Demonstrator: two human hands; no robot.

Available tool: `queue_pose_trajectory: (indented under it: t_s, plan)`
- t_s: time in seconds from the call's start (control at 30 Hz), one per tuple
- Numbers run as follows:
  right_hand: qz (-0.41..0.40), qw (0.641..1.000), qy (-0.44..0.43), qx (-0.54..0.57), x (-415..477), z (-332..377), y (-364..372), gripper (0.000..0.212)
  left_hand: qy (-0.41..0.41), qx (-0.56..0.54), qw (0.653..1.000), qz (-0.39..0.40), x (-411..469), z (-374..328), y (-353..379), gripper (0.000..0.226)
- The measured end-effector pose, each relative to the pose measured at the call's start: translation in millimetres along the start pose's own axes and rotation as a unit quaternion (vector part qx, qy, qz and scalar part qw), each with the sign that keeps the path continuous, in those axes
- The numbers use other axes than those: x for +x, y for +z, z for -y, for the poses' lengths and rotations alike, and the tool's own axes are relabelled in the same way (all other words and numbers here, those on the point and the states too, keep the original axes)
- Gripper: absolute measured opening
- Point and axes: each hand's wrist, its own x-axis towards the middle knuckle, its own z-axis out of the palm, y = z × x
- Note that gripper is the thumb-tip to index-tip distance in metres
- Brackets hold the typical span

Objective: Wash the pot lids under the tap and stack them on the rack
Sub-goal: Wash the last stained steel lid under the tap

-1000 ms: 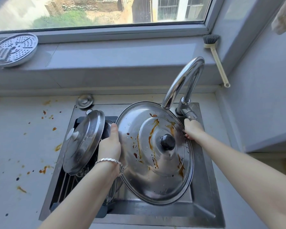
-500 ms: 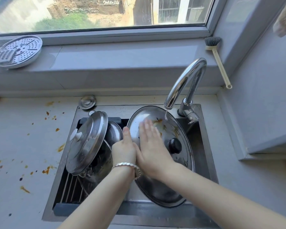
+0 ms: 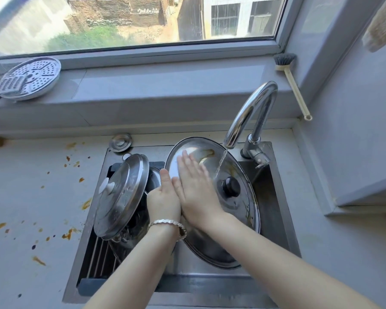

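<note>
A large steel pot lid [image 3: 236,210] with a black knob and brown sauce streaks tilts in the sink under the tap [image 3: 247,117], and a thin stream of water falls onto it. My left hand [image 3: 164,201] grips the lid's left rim. My right hand [image 3: 194,186] lies flat on the lid's upper face, fingers straight. A smaller steel lid [image 3: 120,197] with a white knob leans on the wire rack [image 3: 98,257] in the sink's left half, with another lid partly hidden behind it.
Brown sauce spots dot the counter [image 3: 31,208] at left. A small round metal disc [image 3: 120,142] lies behind the sink. A perforated steamer plate [image 3: 31,78] rests on the window sill, and a dish brush [image 3: 292,83] leans in the right corner.
My right hand left the tap handle, came onto the lid's face and now rubs higher up it. Water started running and now flows in a steady stream.
</note>
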Motion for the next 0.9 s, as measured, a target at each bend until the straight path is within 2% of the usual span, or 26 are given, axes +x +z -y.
queue_pose_trajectory:
  t_s: [0.03,0.07,0.17,0.2,0.23,0.37,0.4,0.5,0.57,0.63,0.73,0.83,0.9]
  plan:
    - [0.002,1.0,-0.021,-0.014,-1.3,-5.0,0.0,0.066,0.005,-0.002,1.0,0.005,0.5,0.9,-0.8,0.061]
    - [-0.004,1.0,-0.004,-0.016,7.7,-14.0,-4.9,0.064,0.019,0.01,1.0,0.013,-0.8,2.6,-1.6,0.061]
    - [-0.024,0.979,0.197,0.039,44.5,-42.3,-32.5,0.063,0.064,0.048,0.996,0.037,-11.9,9.9,-1.6,0.061]
    - [-0.028,0.971,0.231,0.052,47.5,-45.7,-34.8,0.064,0.068,0.051,0.996,0.042,-14.2,11.8,-0.3,0.061]
    - [-0.027,0.972,0.228,0.046,43.6,-42.6,-31.8,0.064,0.066,0.052,0.995,0.044,-14.4,13.4,0.5,0.061]
    - [-0.004,1.0,0.011,-0.023,1.5,-13.7,-8.5,0.068,0.041,0.018,0.998,0.049,-7.8,13.5,1.7,0.059]
    - [-0.016,1.0,0.003,-0.024,5.8,-22.0,-8.0,0.068,0.044,0.019,0.998,0.05,-7.7,13.5,0.0,0.059]
    - [-0.038,0.983,0.167,0.068,39.5,-63.1,-22.2,0.07,0.06,0.042,0.997,0.039,-12.2,14.8,-8.3,0.06]
    - [-0.02,0.971,0.22,0.096,47.7,-88.1,-27.3,0.069,0.058,0.05,0.996,0.033,-14.0,15.4,-13.4,0.059]
    - [-0.057,0.961,0.26,0.08,47.9,-111.6,-31.4,0.054,0.057,0.056,0.997,0.022,-10.5,15.6,-17.2,0.059]
    - [-0.132,0.895,0.385,0.184,46.7,-137.9,-45.2,0.042,0.056,0.061,0.997,0.011,-4.3,11.9,-17.7,0.056]
    - [-0.148,0.867,0.406,0.248,57.1,-149.1,-58.3,0.033,0.051,0.068,0.996,0.002,-1.4,9.4,-16.2,0.057]
    - [-0.132,0.857,0.429,0.254,59.9,-150.1,-66.8,0.031,0.044,0.071,0.996,0.002,-1.1,8.9,-15.9,0.059]
